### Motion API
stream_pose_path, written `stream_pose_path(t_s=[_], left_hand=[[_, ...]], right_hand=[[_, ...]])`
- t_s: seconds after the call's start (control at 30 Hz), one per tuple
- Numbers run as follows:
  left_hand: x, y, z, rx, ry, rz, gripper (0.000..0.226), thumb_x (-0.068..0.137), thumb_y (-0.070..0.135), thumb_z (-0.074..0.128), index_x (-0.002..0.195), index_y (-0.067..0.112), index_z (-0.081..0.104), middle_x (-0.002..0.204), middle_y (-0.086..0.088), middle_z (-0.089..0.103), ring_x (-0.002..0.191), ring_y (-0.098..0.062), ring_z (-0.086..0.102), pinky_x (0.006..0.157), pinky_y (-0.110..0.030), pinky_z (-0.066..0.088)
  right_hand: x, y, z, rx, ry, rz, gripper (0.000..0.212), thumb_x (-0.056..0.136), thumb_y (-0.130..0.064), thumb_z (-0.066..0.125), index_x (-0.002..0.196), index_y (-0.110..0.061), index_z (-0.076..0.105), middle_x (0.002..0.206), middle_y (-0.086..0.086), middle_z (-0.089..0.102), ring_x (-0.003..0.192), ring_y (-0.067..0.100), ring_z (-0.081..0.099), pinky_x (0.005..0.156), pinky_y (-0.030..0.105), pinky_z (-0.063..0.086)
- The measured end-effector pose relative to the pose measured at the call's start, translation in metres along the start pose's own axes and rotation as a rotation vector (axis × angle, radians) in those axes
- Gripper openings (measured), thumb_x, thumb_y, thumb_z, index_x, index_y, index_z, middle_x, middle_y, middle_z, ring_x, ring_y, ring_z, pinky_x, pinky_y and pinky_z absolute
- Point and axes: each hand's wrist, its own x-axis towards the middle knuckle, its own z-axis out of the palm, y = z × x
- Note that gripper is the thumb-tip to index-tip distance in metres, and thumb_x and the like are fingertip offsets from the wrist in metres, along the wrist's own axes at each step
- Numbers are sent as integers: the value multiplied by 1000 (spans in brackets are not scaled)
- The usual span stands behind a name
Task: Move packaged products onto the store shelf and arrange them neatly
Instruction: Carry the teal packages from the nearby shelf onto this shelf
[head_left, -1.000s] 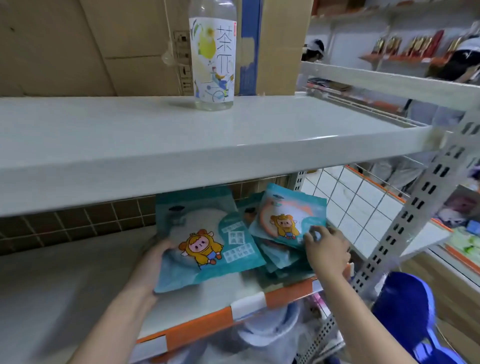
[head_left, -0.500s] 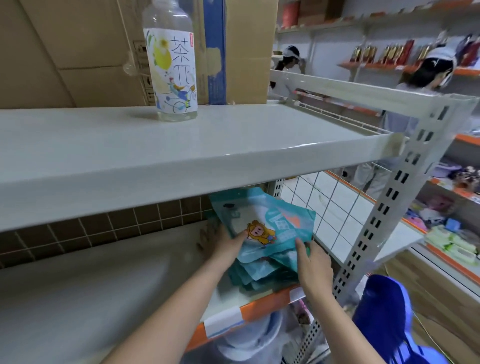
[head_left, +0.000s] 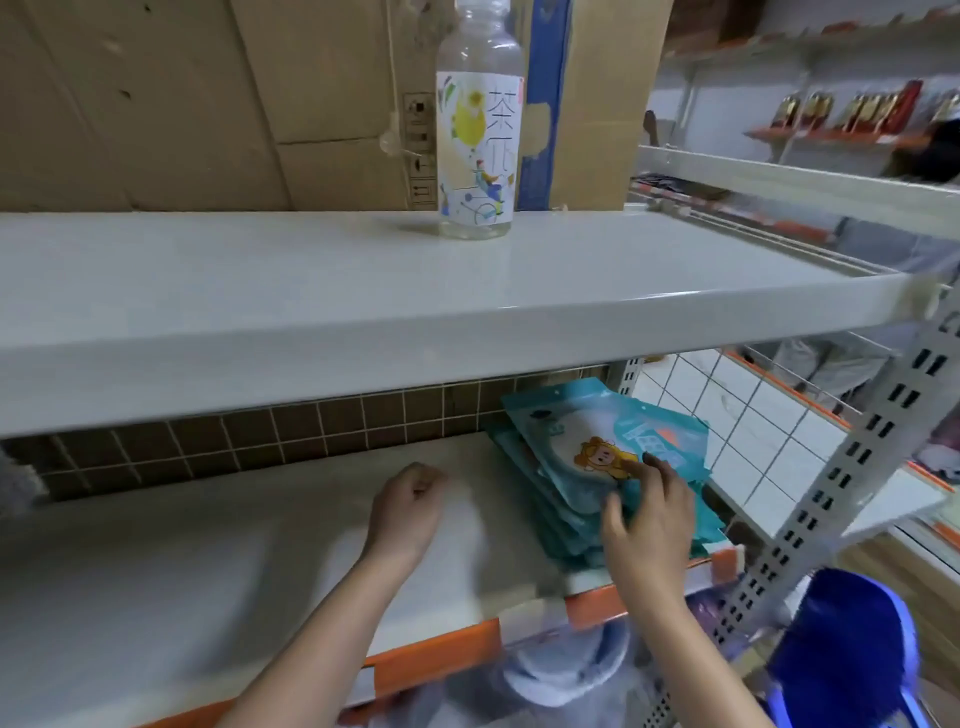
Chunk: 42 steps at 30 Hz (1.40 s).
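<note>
Teal packets (head_left: 582, 441) stacked by wire grid (head_left: 748, 431), bottle (head_left: 479, 140) above

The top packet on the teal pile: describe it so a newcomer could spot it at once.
Find the lower shelf beneath the white board that carries the bottle. At its right end, beside the wire grid, lies a pile of teal packets. The top packet shows a white round patch and a yellow cartoon figure, and the right hand has its fingers on it.

R hand (head_left: 649, 525) on teal packets (head_left: 587, 457); L hand (head_left: 408, 512) fisted.
</note>
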Motion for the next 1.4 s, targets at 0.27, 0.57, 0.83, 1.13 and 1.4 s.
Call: stream_pose_path(t_s=[0.27,0.57,0.83,1.13,1.4], left_hand=[[-63,-53,-179,-31,352,8,18,94,17,56,77,16,63,74,-2,65,69,-10,55,57,-14,36],[-165,-164,-408,85,494,-221,20,92,14,55,75,21,63,80,-8,69,80,-29,64,80,-44,50],[-259,-224,-539,140,663,-359,17,84,24,58,70,20,66,73,-2,69,75,-27,63,72,-39,48],[-296,-249,-604,48,826,-420,13,84,26,58,77,20,67,77,-5,71,78,-30,67,77,-47,54],[-300,-251,-636,15,955,-425,16,91,15,54,79,19,64,82,-10,68,81,-32,64,79,-48,51]], right_hand=[[-71,-122,33,359,-415,-8,11,91,-14,57,101,-17,63,88,-1,65,78,13,59,64,24,40],[-219,-272,106,328,-894,-178,6,91,-24,58,90,-27,62,87,-3,67,84,13,62,66,19,43],[-329,-369,147,348,-1072,-255,6,93,-29,56,90,-28,61,95,-2,64,88,15,62,67,22,45],[-369,-454,179,359,-1206,-404,7,92,-31,57,90,-27,62,94,-4,63,90,14,63,66,22,43],[-387,-520,225,322,-1293,-524,14,93,-35,55,99,-24,61,96,-4,63,90,11,60,61,19,43]])
